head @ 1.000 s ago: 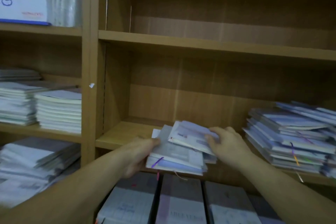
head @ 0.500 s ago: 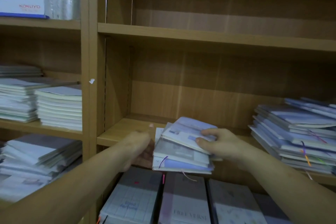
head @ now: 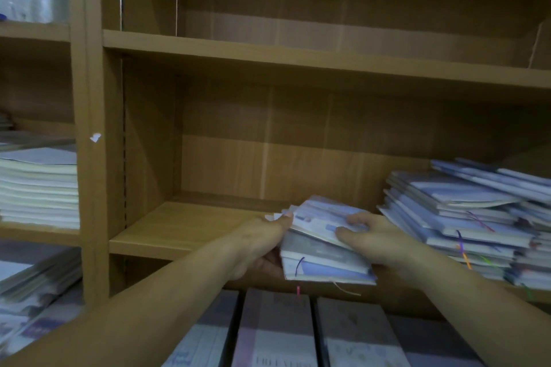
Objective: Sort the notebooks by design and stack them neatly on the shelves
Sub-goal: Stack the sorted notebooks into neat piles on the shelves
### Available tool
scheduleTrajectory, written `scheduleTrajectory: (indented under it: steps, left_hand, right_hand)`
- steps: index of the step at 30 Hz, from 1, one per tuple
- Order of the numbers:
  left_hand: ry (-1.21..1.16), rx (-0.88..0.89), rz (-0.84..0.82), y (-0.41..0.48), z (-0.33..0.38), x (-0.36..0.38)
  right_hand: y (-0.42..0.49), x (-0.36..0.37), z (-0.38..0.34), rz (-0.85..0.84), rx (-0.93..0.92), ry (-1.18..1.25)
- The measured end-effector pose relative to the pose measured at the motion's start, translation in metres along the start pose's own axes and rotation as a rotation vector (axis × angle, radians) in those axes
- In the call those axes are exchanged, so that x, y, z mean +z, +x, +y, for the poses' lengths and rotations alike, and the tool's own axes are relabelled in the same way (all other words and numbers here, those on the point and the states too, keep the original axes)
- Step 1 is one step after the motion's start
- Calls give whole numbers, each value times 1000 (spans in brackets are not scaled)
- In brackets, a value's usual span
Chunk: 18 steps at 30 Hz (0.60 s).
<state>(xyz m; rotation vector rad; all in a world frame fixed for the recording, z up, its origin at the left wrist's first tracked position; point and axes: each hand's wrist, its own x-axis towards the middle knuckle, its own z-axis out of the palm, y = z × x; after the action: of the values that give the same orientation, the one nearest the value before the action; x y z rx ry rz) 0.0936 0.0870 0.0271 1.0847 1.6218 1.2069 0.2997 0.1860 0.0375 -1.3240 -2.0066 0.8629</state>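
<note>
Two hands on a small bundle of notebooks [head: 322, 250], held at the near edge of the middle shelf [head: 185, 229], left of the messy pile [head: 465, 211]. The left hand [head: 256, 244] cups it, thumb on top, fingers underneath; the right hand [head: 378, 243] curls over the top cover. I'd square the edges first, then slide it in flat.

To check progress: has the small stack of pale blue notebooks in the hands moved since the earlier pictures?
Yes. The small stack of pale blue notebooks has shifted right along the brown wooden shelf, nearer the untidy notebook pile.
</note>
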Motion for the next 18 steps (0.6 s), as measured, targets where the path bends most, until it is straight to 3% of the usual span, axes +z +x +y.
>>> scheduleTrajectory:
  steps: [4,7,12,18]
  left_hand:
    - [197,49,78,17,6,10]
    - [114,61,116,24,10,16]
    - [83,-100,25,24,10,16]
    - [-248,27,20,16,14,26]
  right_hand:
    - [4,-10,15,8,-63,-70]
    - [1,-17,18,-55,-134,-139]
    - [3,-15,27,-158,-222,-94]
    - [7,-20,30,-226,-172,143]
